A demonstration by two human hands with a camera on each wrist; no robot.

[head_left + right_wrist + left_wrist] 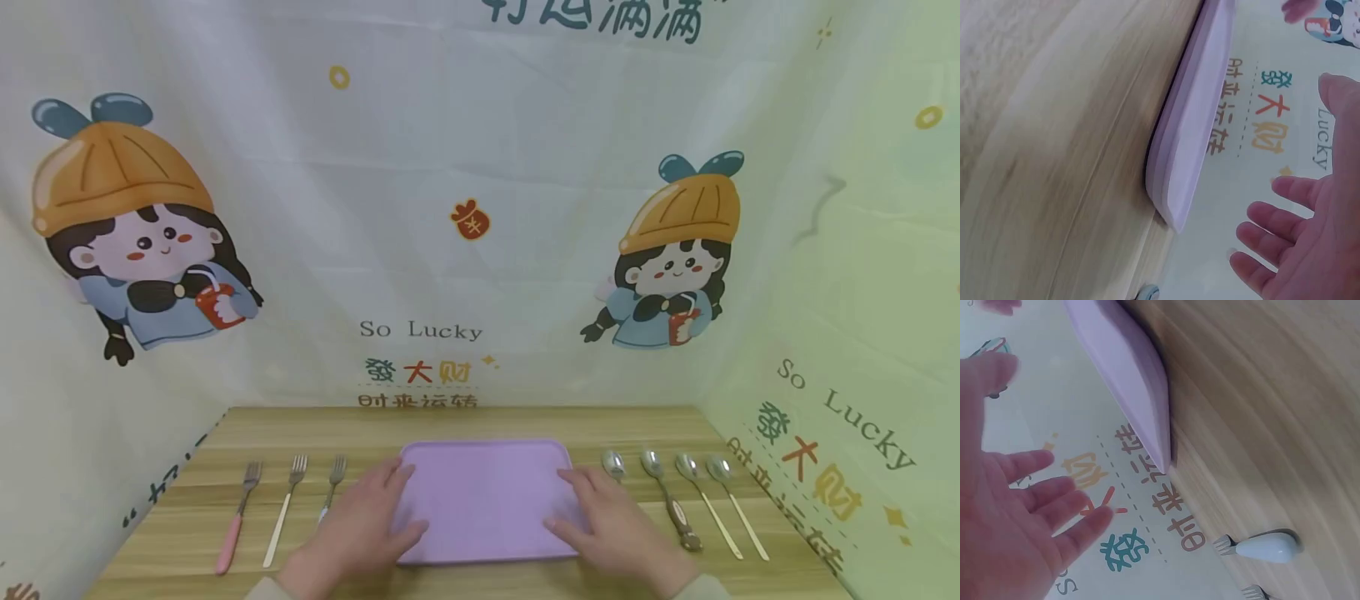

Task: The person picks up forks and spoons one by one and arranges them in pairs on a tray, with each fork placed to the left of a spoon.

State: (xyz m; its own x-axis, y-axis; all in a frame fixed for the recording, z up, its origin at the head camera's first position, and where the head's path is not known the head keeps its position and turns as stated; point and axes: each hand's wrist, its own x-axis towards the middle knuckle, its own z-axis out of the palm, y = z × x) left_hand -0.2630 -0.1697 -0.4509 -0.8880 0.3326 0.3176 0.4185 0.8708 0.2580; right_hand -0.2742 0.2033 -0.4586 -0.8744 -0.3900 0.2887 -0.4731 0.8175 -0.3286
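A purple rectangular tray [486, 500] lies flat on the wooden table, also seen edge-on as the tray [1132, 375] in the left wrist view and the tray [1188, 125] in the right wrist view. My left hand [360, 521] is at its left side, fingers spread and relaxed. At its right side my right hand [618, 529] has its fingers spread too. Both wrist views show the left hand [1016, 519] and the right hand [1310, 231] held above table level with nothing in them, apart from the tray.
Left of the tray lie a pink-handled fork [231, 533], a fork with a pale handle [278, 525] and a third fork [335, 473]. Several spoons, one with a dark handle [680, 521], lie on the right. A printed cloth [525, 292] hangs behind the wooden table [315, 429].
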